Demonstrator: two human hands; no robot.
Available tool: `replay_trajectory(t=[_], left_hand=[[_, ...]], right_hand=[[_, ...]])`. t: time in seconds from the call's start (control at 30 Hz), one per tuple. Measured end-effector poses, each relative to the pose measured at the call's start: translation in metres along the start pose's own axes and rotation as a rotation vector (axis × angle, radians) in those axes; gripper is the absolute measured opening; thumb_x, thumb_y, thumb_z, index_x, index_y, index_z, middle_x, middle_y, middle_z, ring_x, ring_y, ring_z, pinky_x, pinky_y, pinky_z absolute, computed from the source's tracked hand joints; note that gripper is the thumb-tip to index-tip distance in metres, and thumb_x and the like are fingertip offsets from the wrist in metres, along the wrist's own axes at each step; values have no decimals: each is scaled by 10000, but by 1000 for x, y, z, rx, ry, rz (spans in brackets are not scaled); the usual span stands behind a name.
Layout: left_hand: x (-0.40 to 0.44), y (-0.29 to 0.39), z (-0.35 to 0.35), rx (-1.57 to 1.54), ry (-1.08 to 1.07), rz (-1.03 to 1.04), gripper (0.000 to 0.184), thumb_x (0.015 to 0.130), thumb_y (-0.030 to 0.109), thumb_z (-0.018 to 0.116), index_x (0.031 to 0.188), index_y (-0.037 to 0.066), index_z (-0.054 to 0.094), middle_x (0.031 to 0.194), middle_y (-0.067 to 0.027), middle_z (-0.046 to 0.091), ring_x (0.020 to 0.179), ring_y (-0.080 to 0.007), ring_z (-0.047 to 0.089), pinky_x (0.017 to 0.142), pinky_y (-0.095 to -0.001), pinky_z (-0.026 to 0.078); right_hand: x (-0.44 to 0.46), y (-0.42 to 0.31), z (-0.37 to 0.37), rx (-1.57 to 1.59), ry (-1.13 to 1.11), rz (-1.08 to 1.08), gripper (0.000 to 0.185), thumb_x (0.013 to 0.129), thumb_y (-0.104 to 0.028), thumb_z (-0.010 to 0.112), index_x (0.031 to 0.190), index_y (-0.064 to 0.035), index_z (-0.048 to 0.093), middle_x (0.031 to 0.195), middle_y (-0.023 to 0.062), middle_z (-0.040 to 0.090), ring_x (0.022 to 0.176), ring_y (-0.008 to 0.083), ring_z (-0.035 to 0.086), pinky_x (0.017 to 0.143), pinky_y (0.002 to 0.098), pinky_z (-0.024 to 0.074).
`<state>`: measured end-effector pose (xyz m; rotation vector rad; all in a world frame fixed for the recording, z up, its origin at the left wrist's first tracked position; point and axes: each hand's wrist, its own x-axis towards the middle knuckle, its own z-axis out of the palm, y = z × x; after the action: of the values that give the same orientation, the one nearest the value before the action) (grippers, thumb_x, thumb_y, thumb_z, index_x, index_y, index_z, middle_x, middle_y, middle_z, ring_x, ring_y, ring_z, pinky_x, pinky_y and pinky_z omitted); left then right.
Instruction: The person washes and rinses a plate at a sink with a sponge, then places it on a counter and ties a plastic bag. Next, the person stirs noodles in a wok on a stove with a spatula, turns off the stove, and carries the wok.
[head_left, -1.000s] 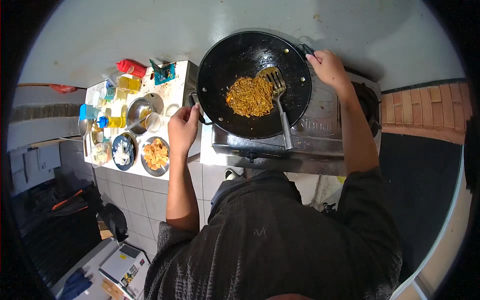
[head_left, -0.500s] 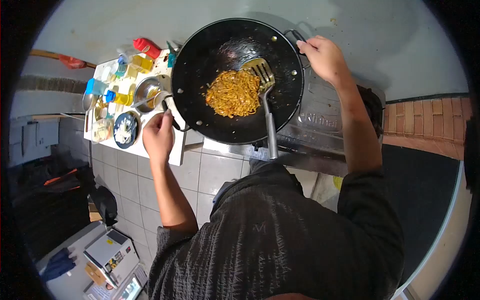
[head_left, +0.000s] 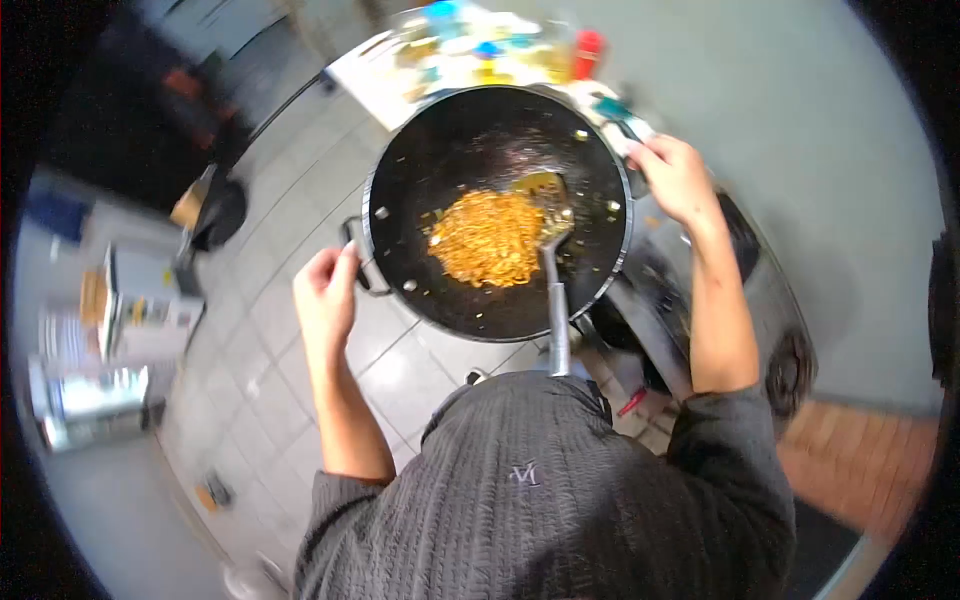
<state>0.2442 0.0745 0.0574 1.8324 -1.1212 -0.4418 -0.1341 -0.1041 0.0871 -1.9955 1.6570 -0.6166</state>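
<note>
A large black wok [head_left: 480, 130] hangs in front of my body, carried by its two side handles. Fried noodles [head_left: 488, 238] lie in a heap in it. A slotted metal spatula [head_left: 558, 315] rests beside the noodles, its handle sticking out over the near rim. My left hand [head_left: 328, 290] is closed on the wok's left handle [head_left: 350, 235]. My right hand [head_left: 675, 175] grips the handle at the upper right, which is mostly covered by the fingers.
Behind the wok is a white table [head_left: 372, 82] with blurred bottles and a red bottle [head_left: 587, 54]. The stove [head_left: 655, 300] lies to the right, under my right forearm. Tiled floor [head_left: 275, 370] and a white machine [head_left: 150, 310] are at the left.
The wok has come off the stove in both hands. My view and body have turned left, so the table now shows behind the wok and the stove at the right.
</note>
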Motion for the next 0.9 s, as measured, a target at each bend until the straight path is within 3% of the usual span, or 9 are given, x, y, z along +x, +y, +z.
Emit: replay_trajectory(t=[0.17, 0.2, 0.37, 0.53, 0.6, 0.9], left_hand=[[-35, -69, -118, -62, 287, -147, 330, 881, 227, 636, 666, -17, 575, 538, 46, 390, 538, -50, 348, 471, -264, 297], [-47, -34, -46, -28, 317, -178, 334, 882, 225, 633, 663, -20, 571, 536, 44, 388, 536, -52, 348, 470, -267, 299], [-69, -30, -28, 45, 514, -341, 326, 875, 221, 624, 674, -33, 580, 525, 26, 384, 528, -65, 345, 470, -283, 308], [-82, -43, 9, -16, 677, -427, 325, 873, 227, 625, 671, -25, 584, 527, 39, 384, 529, -58, 348, 470, -276, 303], [-86, -35, 19, 0, 679, -576, 319, 874, 223, 623, 669, -18, 588, 530, 48, 383, 529, -53, 344, 469, -273, 298], [-77, -30, 48, 20, 768, -711, 369, 908, 216, 594, 615, 6, 514, 540, 44, 366, 540, -55, 317, 466, -283, 278]], right_hand=[[27, -106, 118, 131, -69, -332, 392, 867, -354, 596, 794, 19, 691, 744, 168, 652, 694, 246, 619, 669, 356, 465], [65, -34, 103, 194, -111, -335, 396, 869, -355, 595, 791, 21, 690, 741, 168, 649, 695, 251, 616, 670, 355, 463], [117, -70, 143, 210, -348, -438, 400, 874, -349, 589, 729, 18, 657, 645, 139, 588, 610, 221, 555, 621, 341, 442], [168, -95, 169, 134, -489, -596, 392, 879, -336, 585, 739, 24, 651, 711, 142, 590, 661, 221, 566, 632, 348, 436], [177, -104, 184, 92, -559, -615, 393, 880, -338, 583, 746, 26, 653, 717, 143, 593, 664, 227, 567, 637, 349, 436], [224, -133, 239, 112, -702, -709, 395, 877, -348, 578, 754, 17, 669, 755, 159, 615, 717, 292, 603, 669, 369, 447]])
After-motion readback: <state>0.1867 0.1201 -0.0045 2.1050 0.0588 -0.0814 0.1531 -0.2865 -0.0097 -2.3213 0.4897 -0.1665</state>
